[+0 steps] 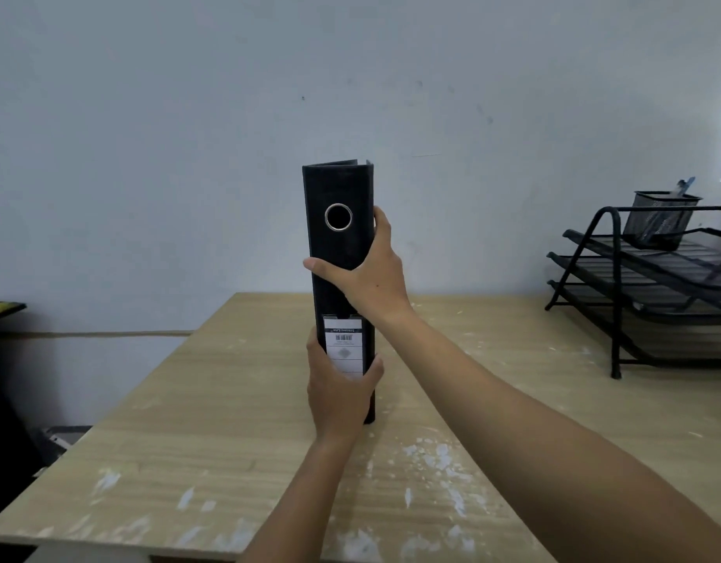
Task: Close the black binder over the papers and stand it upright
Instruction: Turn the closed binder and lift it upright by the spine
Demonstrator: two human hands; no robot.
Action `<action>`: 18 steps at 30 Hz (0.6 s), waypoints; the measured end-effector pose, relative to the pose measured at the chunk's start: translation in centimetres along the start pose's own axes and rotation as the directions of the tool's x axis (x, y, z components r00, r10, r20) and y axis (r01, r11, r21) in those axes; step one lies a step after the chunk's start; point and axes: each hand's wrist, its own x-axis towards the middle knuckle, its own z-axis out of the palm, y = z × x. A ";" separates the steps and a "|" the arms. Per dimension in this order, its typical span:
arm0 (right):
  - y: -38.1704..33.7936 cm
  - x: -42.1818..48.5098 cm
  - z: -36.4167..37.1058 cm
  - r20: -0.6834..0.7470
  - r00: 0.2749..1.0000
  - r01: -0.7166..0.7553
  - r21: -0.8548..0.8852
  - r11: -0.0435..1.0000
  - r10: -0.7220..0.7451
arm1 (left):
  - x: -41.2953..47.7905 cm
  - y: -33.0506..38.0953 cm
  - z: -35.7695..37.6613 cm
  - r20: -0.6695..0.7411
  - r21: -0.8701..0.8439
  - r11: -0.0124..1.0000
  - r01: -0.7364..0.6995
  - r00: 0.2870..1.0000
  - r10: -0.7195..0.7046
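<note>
The black binder [337, 188] stands upright in the middle of the wooden table [212, 404], closed, its spine facing me. The spine shows a metal-rimmed finger hole near the top and a white label low down. My right hand [367, 274] wraps around the spine at mid height, thumb on the left edge and fingers on the right side. Around the lower part, over the label, my left hand [338, 390] grips it too. The binder's bottom edge touches the table. The papers inside are hidden.
A black wire letter tray rack [643, 286] stands at the table's back right, with a black mesh pen cup [661, 217] on top. A pale wall rises behind the table. A dark object [3, 308] sits at the far left, beyond the table edge.
</note>
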 end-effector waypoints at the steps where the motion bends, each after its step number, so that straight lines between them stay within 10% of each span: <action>1: 0.1 0.0 -0.1 0.007 1.000 -0.005 -0.001 1.000 0.005 | 0.0 -0.1 0.0 0.002 0.002 1.000 0.001 1.000 -0.001; 18: -1.3 0.8 0.5 0.127 0.992 -0.020 0.017 1.000 0.018 | 0.4 -0.7 -1.3 -0.065 -0.139 0.990 0.005 0.998 -0.014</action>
